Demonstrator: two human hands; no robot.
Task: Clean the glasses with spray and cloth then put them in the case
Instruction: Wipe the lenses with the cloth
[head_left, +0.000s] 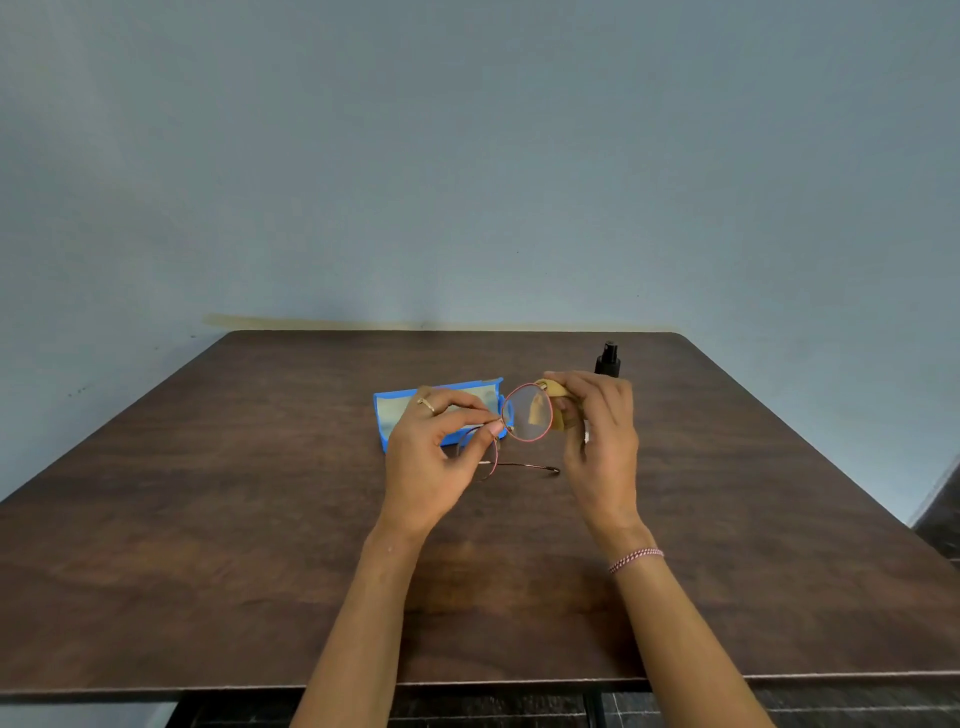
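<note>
Round glasses (527, 413) with a thin red frame are held up above the middle of the table. My left hand (436, 452) pinches the frame at the bridge. My right hand (597, 431) presses a small yellow cloth (556, 397) against the back of the right lens. One temple arm hangs down toward the table. Behind my left hand, the blue case (410, 415) lies open, its pale lining showing. A black spray bottle (608, 358) stands upright at the back, just beyond my right hand.
The dark brown wooden table (208, 545) reaches to a blue-grey wall. Its near edge runs along the bottom of the view, with a dark floor visible at the right.
</note>
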